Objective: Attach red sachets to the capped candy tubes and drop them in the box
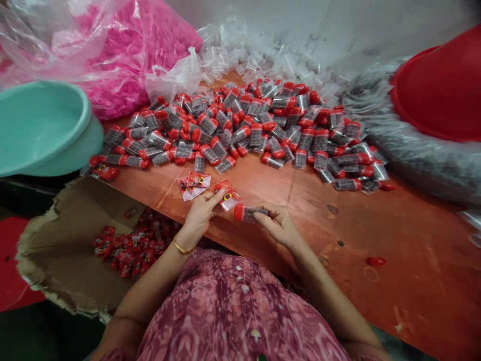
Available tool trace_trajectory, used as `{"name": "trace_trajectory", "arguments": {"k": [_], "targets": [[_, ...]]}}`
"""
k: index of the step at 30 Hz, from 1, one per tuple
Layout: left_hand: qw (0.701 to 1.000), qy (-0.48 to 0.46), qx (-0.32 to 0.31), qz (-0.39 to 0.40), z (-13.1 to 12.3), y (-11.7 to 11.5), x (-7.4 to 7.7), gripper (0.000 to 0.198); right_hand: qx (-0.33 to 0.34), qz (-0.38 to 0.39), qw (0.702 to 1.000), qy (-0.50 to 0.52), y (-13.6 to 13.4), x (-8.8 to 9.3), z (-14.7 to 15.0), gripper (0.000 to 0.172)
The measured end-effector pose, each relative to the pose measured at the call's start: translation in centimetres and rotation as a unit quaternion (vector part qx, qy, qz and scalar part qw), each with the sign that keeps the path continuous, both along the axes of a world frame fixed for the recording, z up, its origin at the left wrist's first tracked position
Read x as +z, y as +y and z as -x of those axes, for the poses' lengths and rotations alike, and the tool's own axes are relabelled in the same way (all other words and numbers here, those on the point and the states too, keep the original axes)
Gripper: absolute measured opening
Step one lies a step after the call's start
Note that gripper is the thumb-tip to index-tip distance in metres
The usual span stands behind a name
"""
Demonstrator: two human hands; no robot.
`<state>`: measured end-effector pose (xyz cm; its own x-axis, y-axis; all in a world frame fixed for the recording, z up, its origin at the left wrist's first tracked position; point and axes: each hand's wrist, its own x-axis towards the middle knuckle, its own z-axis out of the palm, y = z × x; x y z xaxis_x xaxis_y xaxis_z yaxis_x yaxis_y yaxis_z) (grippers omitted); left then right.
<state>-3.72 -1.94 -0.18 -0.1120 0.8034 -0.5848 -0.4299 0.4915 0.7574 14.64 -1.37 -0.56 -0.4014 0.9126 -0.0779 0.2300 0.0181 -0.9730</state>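
My right hand [278, 224] grips a small clear vial with a red cap [248, 213], held sideways just above the reddish-brown table [394, 240]. My left hand [200, 213] pinches a red printed label sleeve [226, 194] right beside the vial's capped end. Two or three more label sleeves [193, 184] lie on the table just past my left hand. Behind them spreads a big heap of red-capped vials [248, 130] with dark contents.
A torn cardboard box [67, 240] at lower left holds several red wrapped vials [131, 245]. A teal basin [41, 125] and a bag of pink pieces [124, 55] stand at back left, clear empty vials [263, 55] at the back, a red basin [443, 85] at right. A loose red cap [376, 261] lies near the right.
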Motion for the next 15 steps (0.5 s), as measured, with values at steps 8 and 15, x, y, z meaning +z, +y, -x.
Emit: {"name": "trace_trajectory", "arguments": {"k": [8, 15], "targets": [[1.000, 0.009, 0.027, 0.012, -0.4, 0.3, 0.5, 0.042, -0.052, 0.071, 0.994, 0.068, -1.2, -0.2, 0.3, 0.017], [1.000, 0.005, 0.018, -0.020, -0.7, 0.0, 0.1, 0.047, -0.089, 0.181, 0.967, 0.157, -1.9, -0.5, 0.5, 0.023]]}}
